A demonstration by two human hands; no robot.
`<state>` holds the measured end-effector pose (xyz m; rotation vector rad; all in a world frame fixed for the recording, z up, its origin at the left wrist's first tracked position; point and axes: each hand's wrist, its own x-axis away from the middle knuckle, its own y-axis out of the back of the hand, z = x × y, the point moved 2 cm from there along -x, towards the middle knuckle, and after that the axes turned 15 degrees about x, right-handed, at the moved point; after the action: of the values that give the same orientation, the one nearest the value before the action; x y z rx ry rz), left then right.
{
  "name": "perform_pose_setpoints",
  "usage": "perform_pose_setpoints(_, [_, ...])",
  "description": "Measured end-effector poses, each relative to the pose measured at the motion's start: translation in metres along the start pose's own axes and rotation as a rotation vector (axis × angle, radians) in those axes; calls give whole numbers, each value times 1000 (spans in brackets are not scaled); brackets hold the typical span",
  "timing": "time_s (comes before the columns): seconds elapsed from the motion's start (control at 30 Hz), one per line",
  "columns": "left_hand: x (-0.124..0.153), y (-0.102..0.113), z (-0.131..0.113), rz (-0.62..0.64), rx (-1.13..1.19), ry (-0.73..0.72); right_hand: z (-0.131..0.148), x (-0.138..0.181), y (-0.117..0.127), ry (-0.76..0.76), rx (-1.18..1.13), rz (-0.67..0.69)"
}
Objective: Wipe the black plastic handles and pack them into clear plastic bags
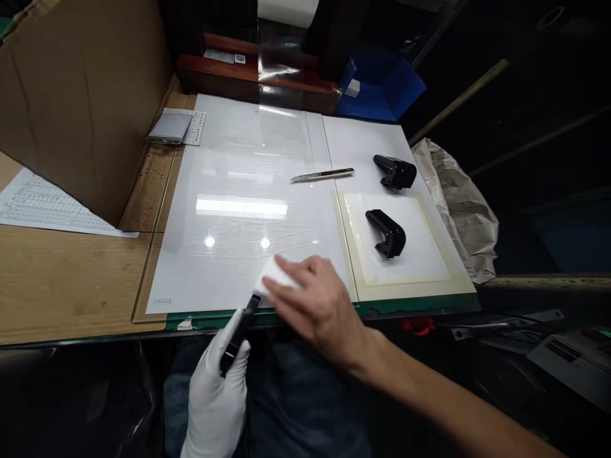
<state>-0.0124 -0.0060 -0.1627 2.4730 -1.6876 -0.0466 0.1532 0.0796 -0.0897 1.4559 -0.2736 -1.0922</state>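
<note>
A white glove covers my left hand [217, 388], which grips a glossy black plastic part [241, 334] tilted up over the table's front edge. My bare right hand [315, 299] pinches a white wipe [275, 275] just past the upper end of that part. The wipe looks close to the part's tip; motion blur hides whether they touch. Two black curved plastic parts lie to the right: one part [389, 234] on a yellow-edged white sheet [415, 270], the other part [396, 172] behind it. A slim craft knife [323, 175] rests near the table's middle.
A glass-covered white work surface [229, 254] lies before me. Cardboard [86, 95] stands at left, beside a printed sheet [48, 207]. At the back are a red-brown tray [224, 79] and a blue bin [382, 89]. A crumpled bag [458, 203] hangs at the right edge.
</note>
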Motion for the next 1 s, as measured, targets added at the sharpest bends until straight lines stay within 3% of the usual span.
perform_pose_setpoints(0.1, [3,4,7,-27,64,32,2,0,-1,92,-69,45])
perform_pose_setpoints(0.23, [1,1,5,19,46,-14,0,0,-1,-23,-3,13])
perform_pose_setpoints(0.33, [-1,-1,1,29,100,-51,2,1,-2,53,-68,47])
perform_pose_setpoints(0.47, [-2,-1,0,32,36,-33,-2,1,-2,-80,-16,31])
perform_pose_setpoints(0.57, [-2,0,0,18,118,-13,1,1,-2,-17,-79,45])
perform_pose_setpoints(0.7, [-1,0,-1,-1,76,111,-2,1,0,-155,-61,81])
perform_pose_setpoints(0.83, [-4,1,-6,-31,105,196,-9,-1,-2,-93,-98,141])
perform_pose_setpoints(0.93, [-8,-4,-18,27,65,256,-18,-2,-5,-252,-17,109])
perform_pose_setpoints(1.0, [-12,-11,-28,15,217,366,-13,-2,-8,-310,-51,98])
